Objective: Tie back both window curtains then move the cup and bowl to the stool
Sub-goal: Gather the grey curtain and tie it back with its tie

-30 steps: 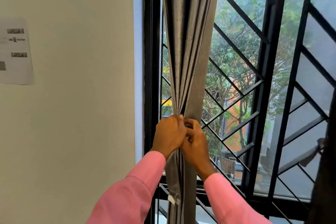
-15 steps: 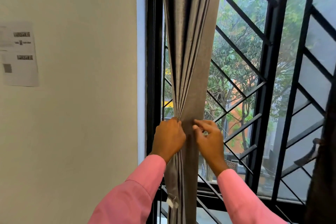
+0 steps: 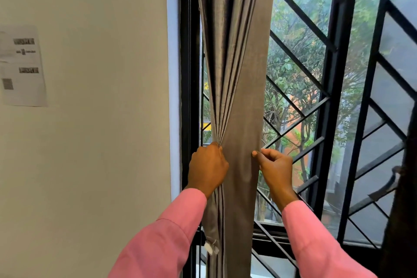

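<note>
A grey curtain [image 3: 237, 63] hangs bunched at the left side of the window. My left hand [image 3: 206, 168] grips its gathered folds at about waist height. My right hand [image 3: 274, 166] pinches the curtain's right edge between thumb and fingers, a hand's width away from the left one. Between my hands a flat strip of fabric is stretched. A second, dark curtain [image 3: 401, 210] shows at the far right edge. The cup, bowl and stool are out of view.
A black window frame with diagonal metal bars [image 3: 327, 101] fills the right half, trees outside. A plain wall with a taped paper sheet [image 3: 21, 65] is on the left. A white tag [image 3: 211, 247] hangs from the curtain's lower fold.
My right hand has moved rightward away from my left hand, drawing the curtain's edge out flat. My left hand stays gripping the folds.
</note>
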